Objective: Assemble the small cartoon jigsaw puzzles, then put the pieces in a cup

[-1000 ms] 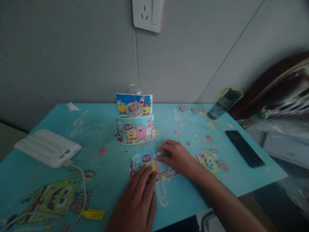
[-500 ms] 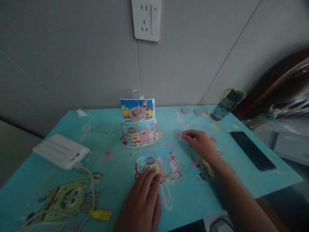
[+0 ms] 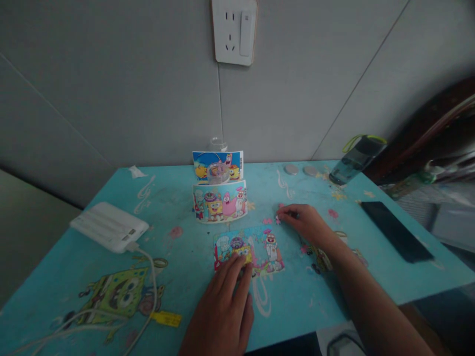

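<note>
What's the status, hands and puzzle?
Left hand flat, fingers pinning puzzle. Right hand fingertips at pink piece. Nothing between.

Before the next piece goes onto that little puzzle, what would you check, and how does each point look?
1. Left hand steadies the puzzle with its fingertips: ok.
2. Right hand has reached a loose pink piece: ok.
3. Piece actually pinched: cannot tell.
4. Picture card stands upright behind the puzzle, in view: ok.
5. White power bank and black phone lie apart from the puzzle: ok.
</note>
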The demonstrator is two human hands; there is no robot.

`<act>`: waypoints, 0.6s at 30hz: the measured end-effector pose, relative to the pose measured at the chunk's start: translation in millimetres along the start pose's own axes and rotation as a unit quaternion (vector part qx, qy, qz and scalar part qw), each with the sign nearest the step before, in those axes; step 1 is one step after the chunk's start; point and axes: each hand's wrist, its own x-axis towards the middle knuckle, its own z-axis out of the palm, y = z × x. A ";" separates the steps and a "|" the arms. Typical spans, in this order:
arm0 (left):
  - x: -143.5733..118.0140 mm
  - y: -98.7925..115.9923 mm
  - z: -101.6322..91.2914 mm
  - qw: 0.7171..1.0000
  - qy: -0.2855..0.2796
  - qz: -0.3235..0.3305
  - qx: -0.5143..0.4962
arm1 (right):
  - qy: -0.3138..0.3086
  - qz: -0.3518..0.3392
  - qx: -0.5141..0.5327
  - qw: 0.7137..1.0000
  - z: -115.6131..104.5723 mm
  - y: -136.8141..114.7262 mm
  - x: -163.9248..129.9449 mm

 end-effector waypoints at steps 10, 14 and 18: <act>0.3 0.1 -1.8 1.000 -0.006 -0.009 -0.018 | 0.146 0.051 -0.077 0.985 -23.3 14.5 0.9; 1.9 0.4 -1.8 1.000 -0.013 -0.009 -0.016 | 0.080 -0.031 -0.040 0.996 -6.4 2.3 -0.1; 0.1 0.8 -0.1 0.999 -0.030 -0.016 -0.023 | 0.011 -0.099 -0.036 0.994 12.2 -11.5 -1.3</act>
